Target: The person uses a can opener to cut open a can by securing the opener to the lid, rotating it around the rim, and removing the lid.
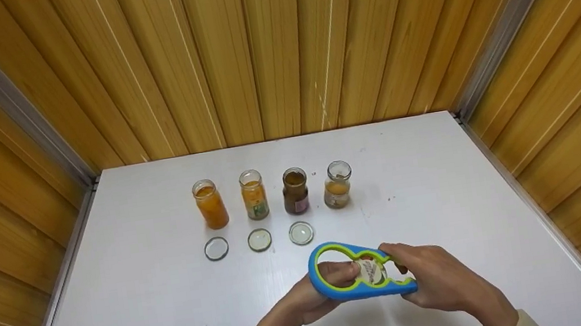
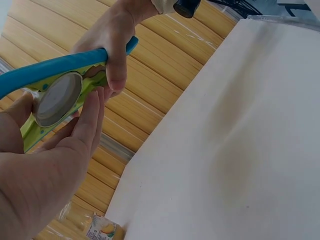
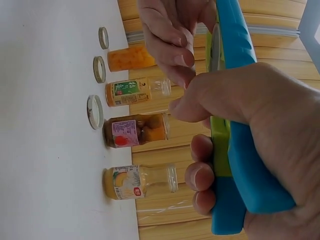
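A blue and lime-green jar opener [image 1: 351, 293] with several round openings is held above the front of the white table. My right hand [image 1: 443, 275] grips its handle end, fingers wrapped around both arms in the right wrist view. A round metal jar lid [image 1: 371, 271] sits in one of the opener's smaller openings. My left hand [image 1: 310, 299] pinches this lid, the thumb on its printed top through the large loop and the fingers behind. From the left wrist view, the lid's pale underside [image 2: 59, 100] faces the camera, with fingertips at its edge.
Four-jar row aside, several uncovered glass jars stand behind the hands: orange fruit [image 1: 211, 205], a green-labelled jar [image 1: 257, 207], a dark jar [image 1: 295, 193] and a part-filled jar [image 1: 337, 190]. Lids [image 1: 216, 248] lie before the left three. Wood-patterned walls [image 1: 274, 46] enclose the table [image 1: 146, 308].
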The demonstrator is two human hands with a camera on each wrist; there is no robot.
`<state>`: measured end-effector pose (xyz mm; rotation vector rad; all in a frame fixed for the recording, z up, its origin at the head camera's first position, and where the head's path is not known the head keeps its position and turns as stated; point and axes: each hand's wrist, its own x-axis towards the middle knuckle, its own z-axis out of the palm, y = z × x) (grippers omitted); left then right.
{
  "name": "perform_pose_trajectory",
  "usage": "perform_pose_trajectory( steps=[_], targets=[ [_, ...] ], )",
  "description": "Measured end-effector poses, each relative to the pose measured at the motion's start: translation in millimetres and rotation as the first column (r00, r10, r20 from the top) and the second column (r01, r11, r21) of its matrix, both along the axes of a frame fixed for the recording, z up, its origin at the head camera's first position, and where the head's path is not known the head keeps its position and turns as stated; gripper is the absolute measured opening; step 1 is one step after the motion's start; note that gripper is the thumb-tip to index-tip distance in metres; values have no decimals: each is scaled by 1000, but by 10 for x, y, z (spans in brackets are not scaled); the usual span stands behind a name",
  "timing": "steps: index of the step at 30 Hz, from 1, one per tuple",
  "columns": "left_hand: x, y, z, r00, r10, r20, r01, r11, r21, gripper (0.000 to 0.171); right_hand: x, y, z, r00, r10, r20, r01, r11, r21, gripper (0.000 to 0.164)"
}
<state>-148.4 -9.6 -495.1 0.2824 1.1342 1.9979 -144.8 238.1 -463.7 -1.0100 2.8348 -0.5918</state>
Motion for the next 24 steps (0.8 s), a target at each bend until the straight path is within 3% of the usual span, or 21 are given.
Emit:
perform_pose_trajectory(
  steps=[7,16,24],
  targets=[
    [7,21,-41,998,-8,65,7,1000,19,47,27,24,-57,993,60,-103,-66,996,-52,74],
    [15,36,-69,995,-15,95,12,999,32,48,32,4,-77,998,54,-40,-56,997,-45,75],
    [14,46,-99,993,-22,112,18,999,40,46,45,5,-109,998,52,-45,-54,997,-53,78]
  ],
)
